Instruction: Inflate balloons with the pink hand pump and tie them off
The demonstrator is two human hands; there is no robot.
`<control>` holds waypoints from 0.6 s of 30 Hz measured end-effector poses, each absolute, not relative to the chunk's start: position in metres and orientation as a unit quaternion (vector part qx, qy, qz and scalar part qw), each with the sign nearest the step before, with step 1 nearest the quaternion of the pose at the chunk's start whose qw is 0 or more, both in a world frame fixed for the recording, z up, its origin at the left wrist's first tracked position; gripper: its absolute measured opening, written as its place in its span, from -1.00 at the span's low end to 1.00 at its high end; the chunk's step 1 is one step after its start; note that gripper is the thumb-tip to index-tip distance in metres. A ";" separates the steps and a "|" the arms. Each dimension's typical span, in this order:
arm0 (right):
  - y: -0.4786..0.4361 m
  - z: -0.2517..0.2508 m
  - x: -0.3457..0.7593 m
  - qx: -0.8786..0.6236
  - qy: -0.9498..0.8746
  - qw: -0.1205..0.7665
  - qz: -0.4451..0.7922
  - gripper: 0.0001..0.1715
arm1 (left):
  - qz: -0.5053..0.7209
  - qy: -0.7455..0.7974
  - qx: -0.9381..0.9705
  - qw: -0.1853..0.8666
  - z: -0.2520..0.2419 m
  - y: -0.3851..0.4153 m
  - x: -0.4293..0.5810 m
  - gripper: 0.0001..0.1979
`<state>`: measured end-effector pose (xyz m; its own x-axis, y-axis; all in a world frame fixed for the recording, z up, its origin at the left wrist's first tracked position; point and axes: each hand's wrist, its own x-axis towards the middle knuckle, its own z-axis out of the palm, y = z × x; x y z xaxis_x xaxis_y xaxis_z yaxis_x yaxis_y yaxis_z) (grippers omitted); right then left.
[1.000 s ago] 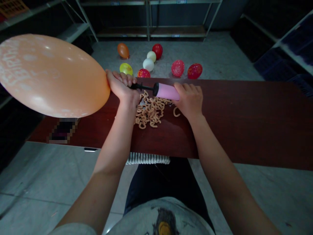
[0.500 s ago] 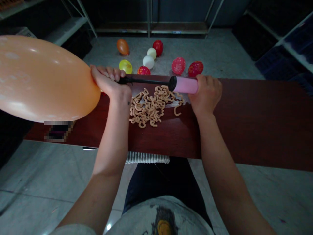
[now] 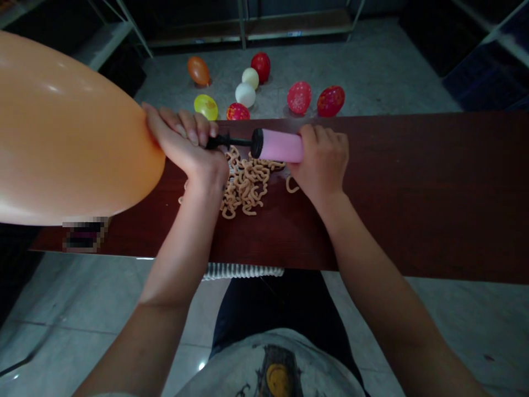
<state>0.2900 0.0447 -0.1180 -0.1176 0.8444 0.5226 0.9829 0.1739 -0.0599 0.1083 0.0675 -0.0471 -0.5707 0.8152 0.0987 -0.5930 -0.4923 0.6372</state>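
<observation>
A pink hand pump (image 3: 281, 146) with a black rod spans the space between my hands, above the table. My right hand (image 3: 324, 160) is wrapped round its pink barrel. My left hand (image 3: 185, 135) is closed on the black end of the pump, its thumb side against a large orange balloon (image 3: 74, 143). The balloon fills the left of the view, and its neck is hidden by my left hand. Under the pump lies a heap of beige, curly, worm-like pieces (image 3: 248, 187), partly covered by my left wrist.
The dark red table (image 3: 413, 193) runs across the view. A blurred-out object (image 3: 85, 236) lies at its left front edge. Beyond it, on the floor, are several balloons, among them a yellow balloon (image 3: 205, 107) and a white balloon (image 3: 245, 95). Shelves (image 3: 297, 25) stand behind.
My right hand has pushed the pink barrel left towards my left hand, so less black rod shows. The orange balloon looks bigger. The view has shifted slightly.
</observation>
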 end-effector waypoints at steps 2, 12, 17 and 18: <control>0.040 -0.117 0.283 -0.609 -0.753 0.212 -0.132 -0.60 | 0.829 0.295 0.226 0.417 -0.053 0.067 0.118 -0.50; 0.040 -0.116 0.273 -0.601 -0.764 0.203 -0.117 -0.63 | 0.825 0.274 0.189 0.457 -0.058 0.074 0.115 -0.50; 0.044 -0.116 0.274 -0.598 -0.763 0.206 -0.135 -0.65 | 0.826 0.268 0.168 0.466 -0.057 0.076 0.106 -0.55; 0.045 -0.116 0.275 -0.599 -0.761 0.206 -0.137 -0.65 | 0.828 0.267 0.157 0.467 -0.056 0.076 0.104 -0.55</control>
<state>0.2747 0.0449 -0.1160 -0.1967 0.8561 0.4779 0.9688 0.2446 -0.0394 0.1039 0.0765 -0.0563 -0.5148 0.8572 0.0107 -0.6892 -0.4213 0.5895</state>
